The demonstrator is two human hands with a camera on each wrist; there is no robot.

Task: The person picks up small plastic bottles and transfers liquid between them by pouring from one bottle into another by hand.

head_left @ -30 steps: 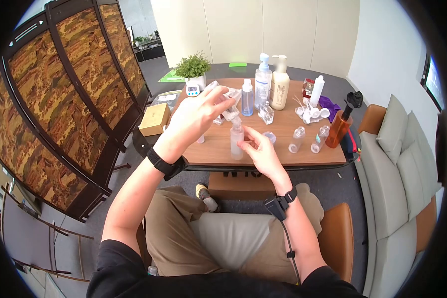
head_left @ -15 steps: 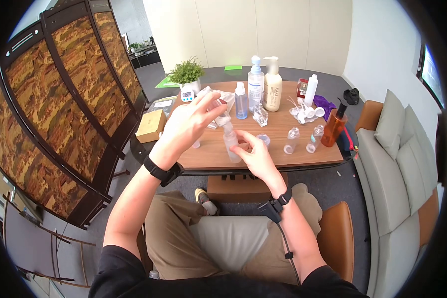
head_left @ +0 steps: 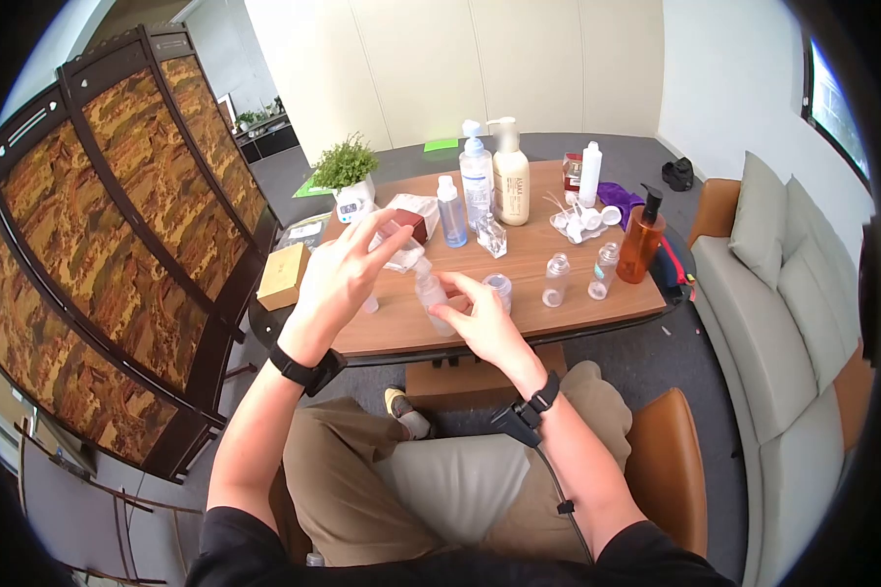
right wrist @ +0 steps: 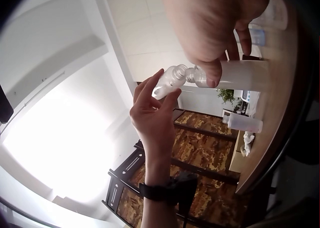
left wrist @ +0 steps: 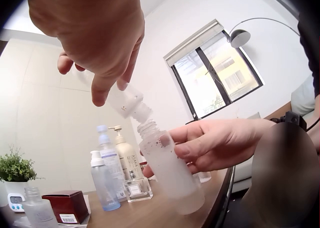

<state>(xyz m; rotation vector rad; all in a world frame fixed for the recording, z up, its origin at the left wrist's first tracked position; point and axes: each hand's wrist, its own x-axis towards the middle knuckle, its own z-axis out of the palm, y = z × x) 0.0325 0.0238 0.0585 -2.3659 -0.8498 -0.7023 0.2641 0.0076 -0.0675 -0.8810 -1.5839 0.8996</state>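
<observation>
- Currently, the left hand (head_left: 339, 281) pinches a translucent bottle (left wrist: 125, 99), tipped mouth-down over the frosted bottle (left wrist: 172, 175).
- The right hand (head_left: 489, 321), fingers curled, grips the frosted bottle by the table's (head_left: 526, 256) near edge.
- An amber pump bottle (head_left: 639, 249) stands right.

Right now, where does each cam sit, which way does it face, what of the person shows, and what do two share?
Head: worn on the head, facing forward and down at the table; left hand, right hand, forearms and legs show.
Left wrist: on that wrist, looking past the left hand to the lower bottle and a window; right hand shows too.
Right wrist: on that wrist, picture turned sideways, facing the upper bottle and folding screen; both hands show.
Shared: both wrist views catch both hands and both bottles, necks close together.
</observation>
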